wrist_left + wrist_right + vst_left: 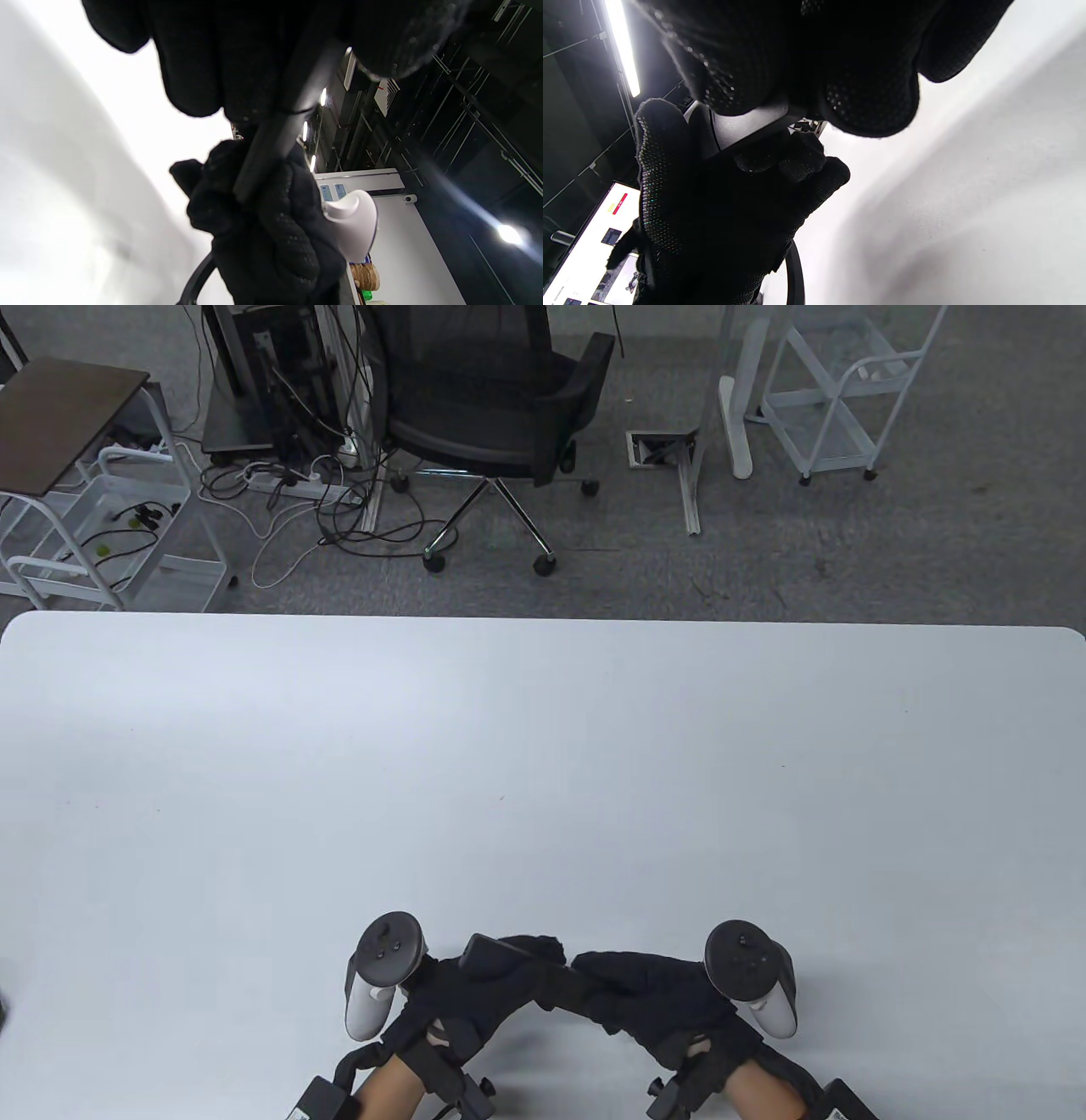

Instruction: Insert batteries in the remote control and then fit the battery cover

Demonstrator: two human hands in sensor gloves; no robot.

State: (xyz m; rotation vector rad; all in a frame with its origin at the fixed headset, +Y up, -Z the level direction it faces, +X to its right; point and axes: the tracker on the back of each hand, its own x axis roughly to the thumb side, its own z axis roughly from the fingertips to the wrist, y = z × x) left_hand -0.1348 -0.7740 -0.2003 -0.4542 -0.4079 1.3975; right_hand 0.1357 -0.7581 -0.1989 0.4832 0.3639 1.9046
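White table [543,780] fills the lower part of the table view, and two gloved hands meet at its near edge, each with one tracker strapped to its back. Between them they hold one dark remote control [501,954]. The left hand [475,993] grips it, fingers wrapped round the body. The right hand [645,993] closes on its other end; in the right wrist view the fingers [869,97] curl over the grey casing [746,125]. In the left wrist view the remote runs as a long dark bar [275,135] between both gloves. I cannot tell whether batteries or the cover are fitted. Beyond the table, on grey carpet, stand one black office chair [501,407], two white wire carts [840,398] and tangled cables [314,500].
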